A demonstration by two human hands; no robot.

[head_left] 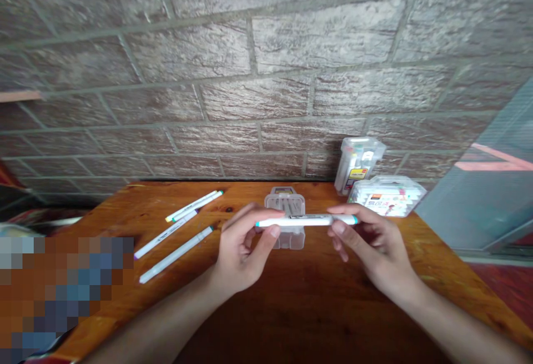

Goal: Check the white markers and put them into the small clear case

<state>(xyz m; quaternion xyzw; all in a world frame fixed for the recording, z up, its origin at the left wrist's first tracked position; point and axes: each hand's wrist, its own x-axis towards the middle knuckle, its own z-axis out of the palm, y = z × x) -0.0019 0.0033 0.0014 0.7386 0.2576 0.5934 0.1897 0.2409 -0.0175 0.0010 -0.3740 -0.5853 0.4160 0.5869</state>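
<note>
A white marker pen (308, 220) with teal ends is held level in front of me. My left hand (245, 247) pinches it near its left end between thumb and fingers. Near the other end, my right hand (370, 236) grips it by the teal-tipped cap, thumb below and fingers above. Behind the marker stands a small clear plastic case (291, 240) with its lid raised; the marker and my left fingers hide part of it. What lies inside the case is hard to make out.
Several loose markers (177, 254) lie on the wooden table (250, 319) at the left. At the back right, a tall clear marker box (358, 164) stands beside a wider one (387, 196). A brick-patterned wall (258, 97) rises behind. A blurred-out patch covers the lower left.
</note>
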